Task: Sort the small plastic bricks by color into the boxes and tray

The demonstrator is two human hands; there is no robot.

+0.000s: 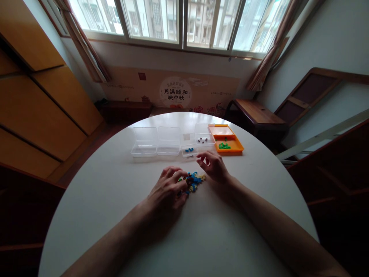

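Small heap of mixed-colour plastic building bricks [192, 181] lies on the round white table [115, 200], directly between the two hands. Blue, yellow, red and dark pieces are visible; the heap is roughly round with no clear long axis, and single bricks are too small to resolve.

Left hand [168, 190]: palm down, fingers curled, tips touching the heap's left edge. It may be pinching a brick, but I can't tell, since the knuckles hide the tips. Forearm comes in from bottom-left, resting low on the table.

Right hand [213, 166]: just right of and slightly beyond the heap, wrist on the table, fingers loosely bent and part-open, thumb and forefinger close together. I can't tell whether anything is held.

The left hand is nearer, already in contact with the heap; the right is just beside it.

Beyond the heap is a row of clear plastic boxes [157, 141], one holding blue bricks [189, 150] and one dark bricks [203, 140]. An orange plastic box [236, 144] at the right end holds green bricks [223, 146]. The boxes lie nearer the right hand.
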